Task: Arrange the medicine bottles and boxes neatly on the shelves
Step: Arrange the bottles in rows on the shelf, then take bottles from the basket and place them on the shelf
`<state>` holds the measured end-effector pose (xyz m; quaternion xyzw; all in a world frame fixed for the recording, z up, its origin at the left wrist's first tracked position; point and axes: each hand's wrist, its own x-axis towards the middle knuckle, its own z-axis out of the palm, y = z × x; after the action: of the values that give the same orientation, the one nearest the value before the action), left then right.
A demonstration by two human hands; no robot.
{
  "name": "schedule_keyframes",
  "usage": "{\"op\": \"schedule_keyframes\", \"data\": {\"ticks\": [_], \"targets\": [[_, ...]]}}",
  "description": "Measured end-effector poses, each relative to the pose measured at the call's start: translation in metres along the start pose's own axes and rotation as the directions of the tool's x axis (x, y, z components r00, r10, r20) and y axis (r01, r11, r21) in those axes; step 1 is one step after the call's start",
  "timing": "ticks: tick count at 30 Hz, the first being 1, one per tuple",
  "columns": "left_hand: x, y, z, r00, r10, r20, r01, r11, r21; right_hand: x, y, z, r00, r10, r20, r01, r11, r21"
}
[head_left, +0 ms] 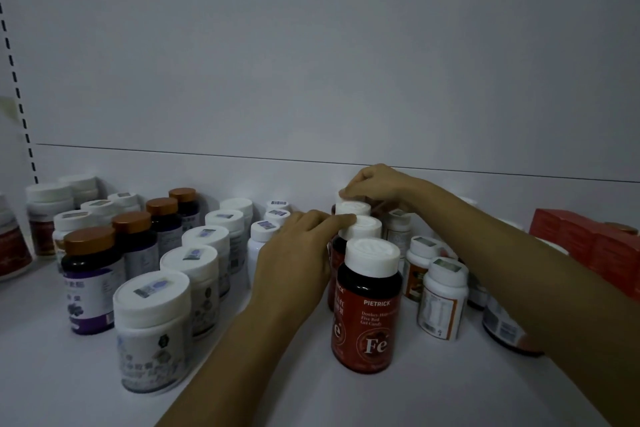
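Standing along the shelf (52,374) from its left edge are white-capped bottles with red labels (45,215), then a file of dark bottles with brown caps (91,281), and then a file of white-capped grey bottles (152,322). Each file runs from the front edge toward the back wall. Small white bottles with barcode stickers (264,230) stand nearer the back.

The left hand (294,253) reaches in beside them. Its fingers (341,218) are bent and held together, with the tips against the left side of the white caps in the middle of the red bottles' file. The thumb is hidden, so I cannot tell whether the hand grips.

The red bottles stand near the middle of the shelf, one behind another from front to back. All are upright, long axis vertical, caps up. The front red bottle (369,315) turns its "Fe" label to the front edge.

The right hand (377,184) comes over from the right. Its fingers are curled down and clamped on the cap of the rear red bottle (341,200), close to the back wall.

Right of the file stand small white bottles with orange labels (441,302), upright. Red boxes (588,239) sit by the right edge.
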<state>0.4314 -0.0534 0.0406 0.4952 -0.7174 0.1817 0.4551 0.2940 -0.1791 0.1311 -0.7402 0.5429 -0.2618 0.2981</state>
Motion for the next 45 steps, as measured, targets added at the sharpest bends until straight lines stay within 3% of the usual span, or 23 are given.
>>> {"op": "schedule_keyframes", "data": {"ticks": [9, 14, 17, 21, 26, 29, 39, 42, 45], "targets": [[0.0, -0.001, 0.001, 1.0, -0.015, 0.022, 0.016, 1.0, -0.007, -0.004, 0.007, 0.001, 0.996, -0.084, 0.021, 0.082, 0.994, 0.07], [-0.001, -0.001, 0.001, 0.999, -0.027, 0.025, 0.027, 0.999, -0.024, -0.032, 0.0, -0.013, 0.948, -0.253, -0.195, 0.245, 0.967, -0.064], [-0.001, 0.001, -0.001, 0.995, -0.096, 0.029, 0.097, 0.993, -0.066, -0.073, 0.005, -0.008, 0.892, -0.343, -0.293, 0.363, 0.932, 0.015], [0.0, 0.002, -0.002, 0.995, -0.099, 0.034, 0.1, 0.994, -0.054, -0.131, 0.031, 0.023, 0.762, -0.436, -0.479, 0.547, 0.83, 0.114], [-0.002, 0.005, -0.002, 0.995, -0.1, 0.03, 0.101, 0.994, -0.051, -0.154, 0.051, 0.052, 0.695, -0.618, -0.369, 0.616, 0.775, -0.139], [-0.004, 0.006, -0.001, 0.992, -0.119, 0.032, 0.12, 0.991, -0.062, -0.149, 0.054, 0.057, 0.701, -0.594, -0.394, 0.599, 0.791, -0.127], [-0.001, 0.019, -0.015, 0.994, -0.105, -0.015, 0.103, 0.992, -0.067, -0.146, 0.062, 0.063, 0.614, -0.656, -0.439, 0.62, 0.745, -0.247], [0.004, 0.024, -0.04, 0.998, -0.043, 0.035, 0.042, 0.999, 0.028, -0.147, 0.06, 0.057, 0.537, -0.703, -0.467, 0.66, 0.695, -0.287], [0.012, 0.015, -0.075, 0.994, -0.004, 0.111, -0.012, 0.99, 0.141, -0.155, 0.047, 0.049, 0.383, -0.767, -0.516, 0.682, 0.611, -0.402]]}}
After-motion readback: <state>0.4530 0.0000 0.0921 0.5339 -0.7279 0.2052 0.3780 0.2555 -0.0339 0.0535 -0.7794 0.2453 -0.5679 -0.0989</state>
